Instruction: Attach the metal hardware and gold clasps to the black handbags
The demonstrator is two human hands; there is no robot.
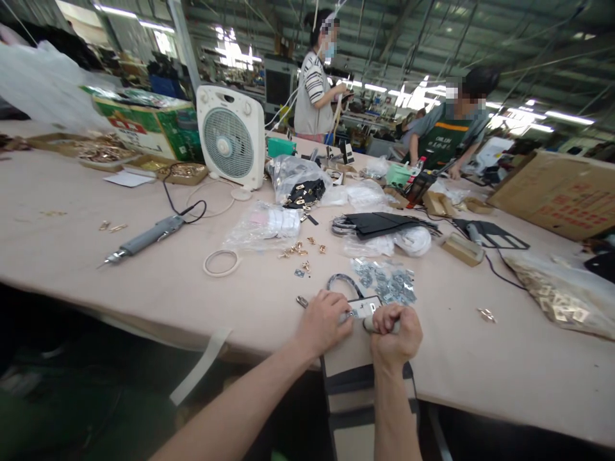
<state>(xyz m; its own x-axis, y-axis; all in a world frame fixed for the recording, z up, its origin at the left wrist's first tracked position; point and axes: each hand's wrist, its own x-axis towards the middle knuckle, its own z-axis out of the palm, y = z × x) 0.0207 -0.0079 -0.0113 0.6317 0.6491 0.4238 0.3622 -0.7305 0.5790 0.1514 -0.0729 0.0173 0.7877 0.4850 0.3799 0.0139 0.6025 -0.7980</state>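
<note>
A beige and black bag piece (346,358) lies at the table's front edge and hangs down over it. Its dark looped handle (344,279) points away from me. My left hand (324,323) is closed at the piece's pale upper flap (369,306), with a bit of grey metal showing at its fingertips; what it grips is mostly hidden. A dark metal end (302,301) pokes out left of those fingers. My right hand (398,333) wraps round a pale-handled tool (369,324), beside the left fingertips. The tool's tip cannot be made out.
Small metal plates (389,282) and gold fittings (302,248) lie just beyond my hands. On the left are an electric screwdriver (148,240), a tape roll (221,262) and a fan (231,137). Black straps (379,224) lie farther back. Two people (314,83) are across the table.
</note>
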